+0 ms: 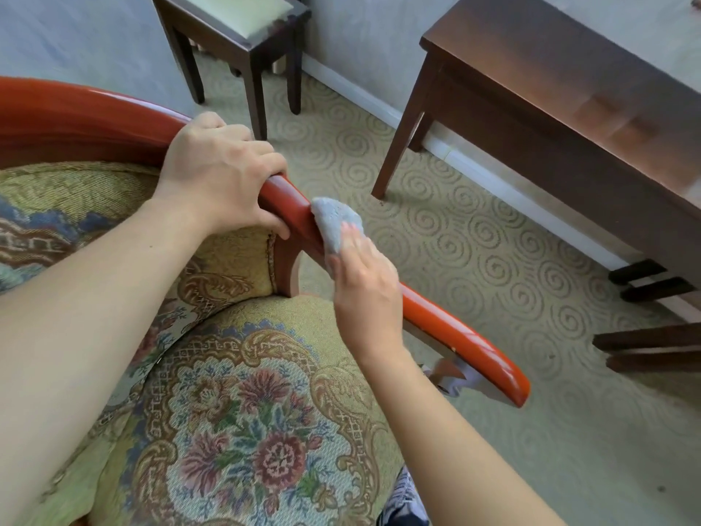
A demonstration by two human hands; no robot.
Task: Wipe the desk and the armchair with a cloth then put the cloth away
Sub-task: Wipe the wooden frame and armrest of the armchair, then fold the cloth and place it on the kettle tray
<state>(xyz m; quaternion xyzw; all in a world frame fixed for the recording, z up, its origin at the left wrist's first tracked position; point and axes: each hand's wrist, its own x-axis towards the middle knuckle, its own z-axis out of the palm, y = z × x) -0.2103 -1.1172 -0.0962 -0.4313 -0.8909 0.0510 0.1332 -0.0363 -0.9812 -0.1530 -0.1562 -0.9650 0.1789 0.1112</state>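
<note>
We see the armchair with its floral seat at the left. Our left hand is curled tight around its glossy red armrest. Just right of it, our right hand presses the grey cloth flat against that armrest, fingers nearly straight. The dark wooden desk stands at the far right, well apart, on patterned carpet.

A dark wooden stool with a pale green cushioned seat stands against the blue-grey wall, up and away from the grip. Pale green carpet patterned with tan spirals spreads out to the right of the grip. A white baseboard runs along the wall's foot, far right of the grip.
</note>
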